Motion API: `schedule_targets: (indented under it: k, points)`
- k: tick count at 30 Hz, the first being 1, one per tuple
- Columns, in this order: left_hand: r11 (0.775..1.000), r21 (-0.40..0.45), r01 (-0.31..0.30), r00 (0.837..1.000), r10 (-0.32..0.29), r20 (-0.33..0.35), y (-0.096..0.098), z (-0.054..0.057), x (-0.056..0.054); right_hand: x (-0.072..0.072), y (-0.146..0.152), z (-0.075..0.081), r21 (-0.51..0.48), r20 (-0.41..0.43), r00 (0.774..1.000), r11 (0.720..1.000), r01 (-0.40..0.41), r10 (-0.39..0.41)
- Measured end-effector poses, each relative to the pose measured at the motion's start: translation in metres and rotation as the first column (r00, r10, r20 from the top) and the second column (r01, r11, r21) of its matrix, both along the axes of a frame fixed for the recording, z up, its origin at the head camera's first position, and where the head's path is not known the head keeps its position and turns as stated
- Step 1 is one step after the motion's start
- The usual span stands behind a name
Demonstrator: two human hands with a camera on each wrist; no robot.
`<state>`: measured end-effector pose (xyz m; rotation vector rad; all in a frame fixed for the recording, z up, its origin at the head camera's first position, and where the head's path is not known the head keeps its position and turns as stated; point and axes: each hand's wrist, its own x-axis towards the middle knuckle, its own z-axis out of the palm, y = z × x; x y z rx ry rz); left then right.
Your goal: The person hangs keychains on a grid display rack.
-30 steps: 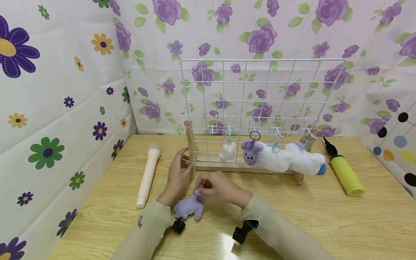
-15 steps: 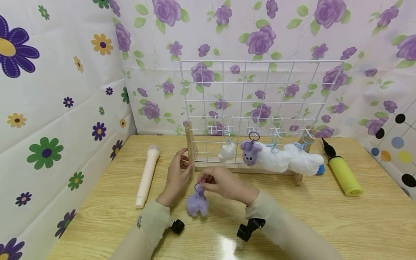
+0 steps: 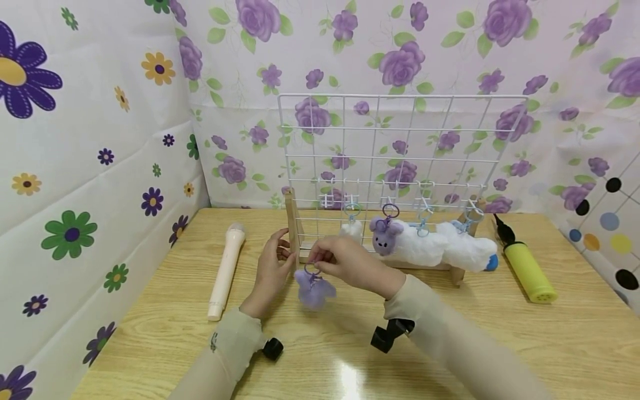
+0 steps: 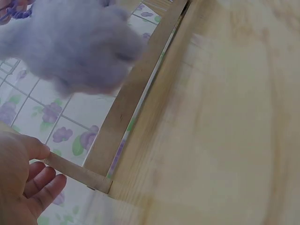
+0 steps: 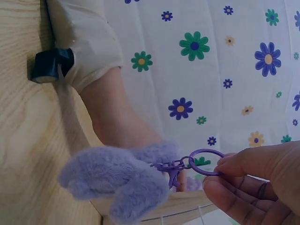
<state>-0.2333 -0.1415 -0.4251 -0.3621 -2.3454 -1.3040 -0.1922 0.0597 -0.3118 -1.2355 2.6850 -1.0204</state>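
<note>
My right hand (image 3: 352, 264) pinches the purple ring (image 5: 206, 161) of a fluffy purple plush keychain (image 3: 313, 291) between thumb and fingers. The plush dangles above the table, just in front of the rack's left end, and looks blurred in the left wrist view. My left hand (image 3: 272, 264) grips the wooden side stand (image 3: 292, 219) of a white wire grid rack (image 3: 360, 129), its thumb pressed to the wood. From hooks on the grid hang a small white plush (image 3: 351, 229), partly hidden by my right hand, a purple-headed plush (image 3: 384, 240) and fluffy white ones (image 3: 422, 244).
A pale microphone-shaped stick (image 3: 227, 272) lies left of my left hand. At the right lies a yellow hand pump (image 3: 530, 272) with a black nozzle. The wooden table (image 3: 450, 328) meets flower-printed cloth (image 3: 235, 111) behind and at the sides.
My right hand has lifted the purple plush keychain off the table, moving it up and slightly right toward the rack. The left hand stays on the stand.
</note>
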Motion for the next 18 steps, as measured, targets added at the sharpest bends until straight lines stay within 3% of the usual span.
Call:
schedule_targets:
  k: [11,18]
  points:
    - [1.000,0.014,0.005,1.000,-0.005,0.005,0.000,0.000,-0.001,-0.011,0.003,0.028,0.018,-0.104,0.992,0.997,0.079,-0.076]
    - [1.000,0.015,0.005,1.000,-0.005,0.014,0.000,0.000,-0.001,-0.018,0.005,0.046,0.015,-0.078,0.991,0.994,0.106,-0.104]
